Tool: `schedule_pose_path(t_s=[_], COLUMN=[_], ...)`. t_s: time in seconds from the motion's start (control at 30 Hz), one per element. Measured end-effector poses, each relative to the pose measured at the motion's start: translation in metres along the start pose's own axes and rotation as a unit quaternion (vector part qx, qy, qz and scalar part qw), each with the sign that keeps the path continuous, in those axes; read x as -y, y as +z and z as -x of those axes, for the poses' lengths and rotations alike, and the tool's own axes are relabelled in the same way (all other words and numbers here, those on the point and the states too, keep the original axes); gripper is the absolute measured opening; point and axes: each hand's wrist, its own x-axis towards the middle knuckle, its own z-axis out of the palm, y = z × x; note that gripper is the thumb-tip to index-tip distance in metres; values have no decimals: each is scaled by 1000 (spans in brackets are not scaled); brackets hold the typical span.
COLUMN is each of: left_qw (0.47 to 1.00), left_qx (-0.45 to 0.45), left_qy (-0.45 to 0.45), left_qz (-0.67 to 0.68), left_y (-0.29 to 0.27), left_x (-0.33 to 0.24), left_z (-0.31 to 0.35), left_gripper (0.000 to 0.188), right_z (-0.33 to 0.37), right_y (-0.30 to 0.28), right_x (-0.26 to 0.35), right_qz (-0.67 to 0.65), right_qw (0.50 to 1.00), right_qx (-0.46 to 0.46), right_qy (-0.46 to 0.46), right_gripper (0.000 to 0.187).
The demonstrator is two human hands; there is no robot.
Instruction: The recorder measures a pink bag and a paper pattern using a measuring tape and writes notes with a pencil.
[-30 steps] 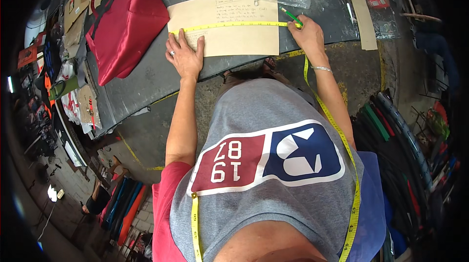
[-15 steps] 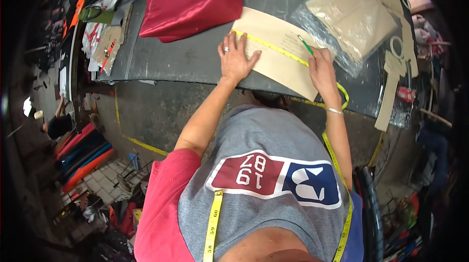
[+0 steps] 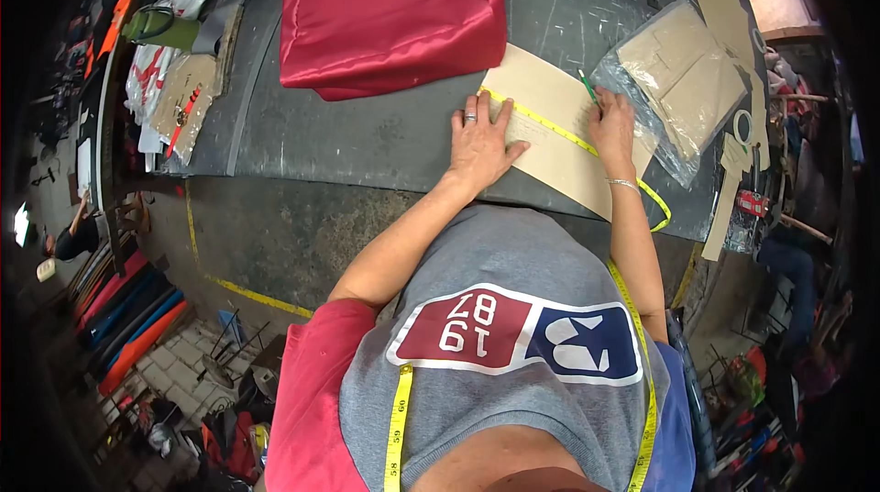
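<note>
A sheet of tan paper with faint handwriting lies at the table's near edge. Across it runs a yellow tape measure. My left hand rests flat on the sheet's left part, fingers spread at the tape's end, a ring on one finger. Over the sheet's right part, my right hand is closed on a green pencil, which points up and away; its fingertips are partly hidden. Past the right wrist, the tape loops at the table edge, and other lengths of it hang down my shirt front.
A shiny dark red fabric bag lies beyond the sheet. To the right are a clear plastic packet of tan sheets, a tape roll and card strips. Plastic-wrapped goods and a green bottle sit at far left.
The whole view has shifted. My right hand with the pencil has moved a little left and farther away over the sheet. My left hand stays on the paper.
</note>
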Motion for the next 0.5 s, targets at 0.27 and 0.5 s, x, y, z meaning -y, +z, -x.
schedule_pose_path(t_s=[0.27, 0.5], left_qw=[986, 855], left_qx=[93, 227], left_qy=[38, 97], left_qz=[133, 456], left_y=[-33, -188], left_x=[28, 82], left_z=[-4, -24], left_gripper=[88, 54], right_z=[25, 32], right_y=[-2, 21], right_x=[102, 123], right_qz=[-66, -77], right_qw=[993, 988], right_qx=[90, 127], right_qy=[-35, 42], right_gripper=[42, 32])
